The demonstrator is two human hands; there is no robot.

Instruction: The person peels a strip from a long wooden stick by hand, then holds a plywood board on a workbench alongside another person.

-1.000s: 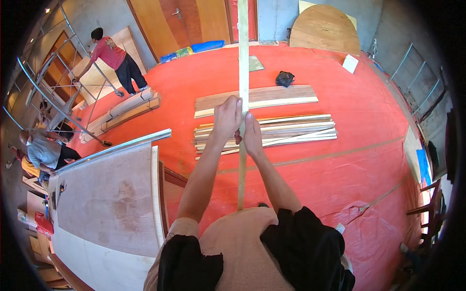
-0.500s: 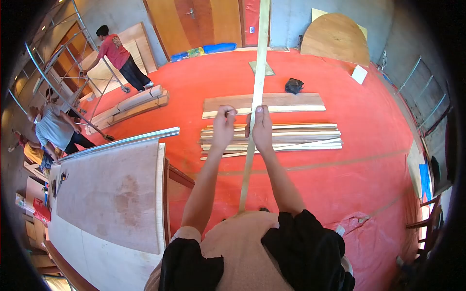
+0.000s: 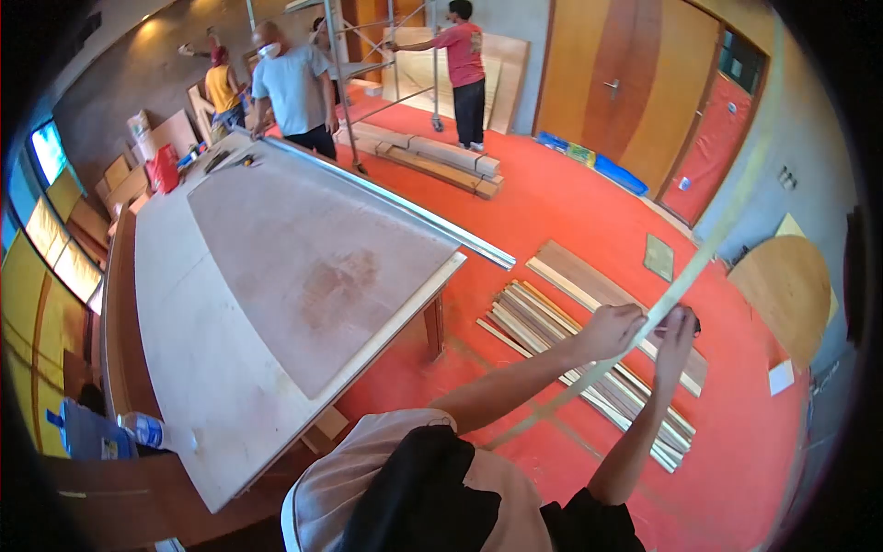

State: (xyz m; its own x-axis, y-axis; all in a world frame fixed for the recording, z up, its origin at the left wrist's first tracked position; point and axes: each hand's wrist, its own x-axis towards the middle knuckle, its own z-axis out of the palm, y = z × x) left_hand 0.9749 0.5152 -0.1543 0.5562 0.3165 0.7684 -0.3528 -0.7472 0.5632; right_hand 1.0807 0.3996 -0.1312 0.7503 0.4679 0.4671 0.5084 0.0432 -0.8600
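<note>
A long pale wooden strip (image 3: 713, 244) slants up from the lower middle to the upper right. My left hand (image 3: 611, 332) is closed at the strip's left side, fingers curled; whatever lies inside its fingers is hidden. On the other side my right hand (image 3: 678, 336) is wrapped round the strip. Beneath and beyond both hands, a stack of thin wooden slats (image 3: 589, 368) lies on the red floor covering (image 3: 515, 216), beside wider boards (image 3: 589, 276).
A large table (image 3: 276, 267) with metal profiles (image 3: 395, 202) along its far edge fills the left. Co-workers (image 3: 296, 92) (image 3: 466, 74) stand behind it, near a scaffold (image 3: 391, 69). Bundled planks (image 3: 423, 156) lie on the floor. A rounded panel (image 3: 786, 294) leans at the right wall.
The view has swung left, bringing more of the table into sight. My left hand, apart from the strip half a second ago, is now against it. The strip leans further right.
</note>
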